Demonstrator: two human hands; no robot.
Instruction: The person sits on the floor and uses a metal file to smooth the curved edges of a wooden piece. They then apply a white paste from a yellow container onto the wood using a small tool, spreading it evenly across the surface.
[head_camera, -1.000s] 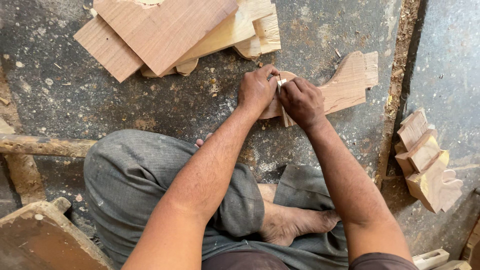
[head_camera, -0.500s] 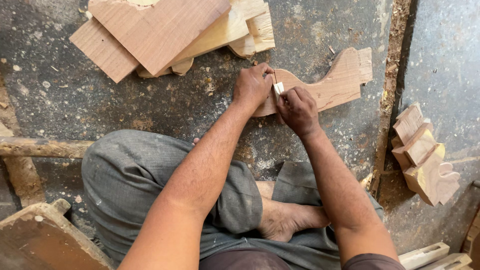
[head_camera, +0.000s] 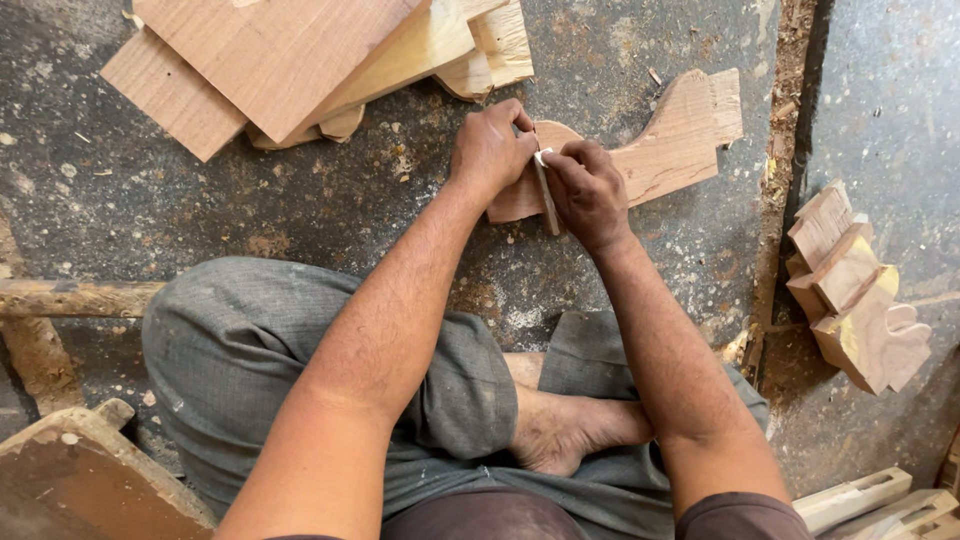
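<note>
On the dark stone floor (head_camera: 300, 210) in front of my crossed legs lies the curved wooden piece (head_camera: 665, 145), and I take this piece as my landmark. It lies flat, its rounded end toward my hands and its notched, square end pointing away to the right. My left hand (head_camera: 490, 150) rests on the rounded end, fingers curled and pressing down on the wood. My right hand (head_camera: 590, 190) is just beside it, touching it, and the fingers are closed around a thin stick-like tool (head_camera: 546, 195). The top of the tool is pale and comes out between my two hands; the lower part goes down across the near edge of the curved wooden piece. I cannot tell what kind of tool it is, because my fingers hide most of it.

To the upper left of the curved wooden piece, a little apart from it, is a pile of flat wooden boards (head_camera: 270, 60), lying one over the other. To the right of the piece, beyond a crack in the floor, stands a small group of carved wooden blocks (head_camera: 860, 290), well apart from my hands. Below the piece, near to me, is my bare foot (head_camera: 570, 430), tucked under my grey trousers (head_camera: 250, 360).
</note>
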